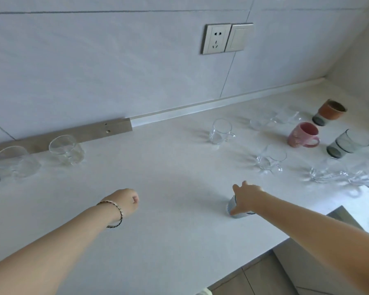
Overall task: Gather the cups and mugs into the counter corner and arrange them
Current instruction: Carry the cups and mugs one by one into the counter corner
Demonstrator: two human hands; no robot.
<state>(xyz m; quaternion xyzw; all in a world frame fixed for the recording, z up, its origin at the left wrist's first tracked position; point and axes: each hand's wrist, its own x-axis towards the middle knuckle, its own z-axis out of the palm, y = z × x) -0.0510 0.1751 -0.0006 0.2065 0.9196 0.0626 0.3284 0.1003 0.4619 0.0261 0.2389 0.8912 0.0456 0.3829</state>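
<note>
Fingers [236, 187] of right hand [248, 196] grip blue cup [231, 204] on white counter [168, 167].

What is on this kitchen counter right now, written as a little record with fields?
place: white counter against a tiled wall, wall socket above
right hand: grips a pale blue cup from above, near the counter's front
left hand: fingers curled, holds nothing
toward the right corner: pink mug, orange-brown cup, grey glass, several clear glass mugs
middle: lone glass mug, upright
left by the wall: two clear glasses
</note>
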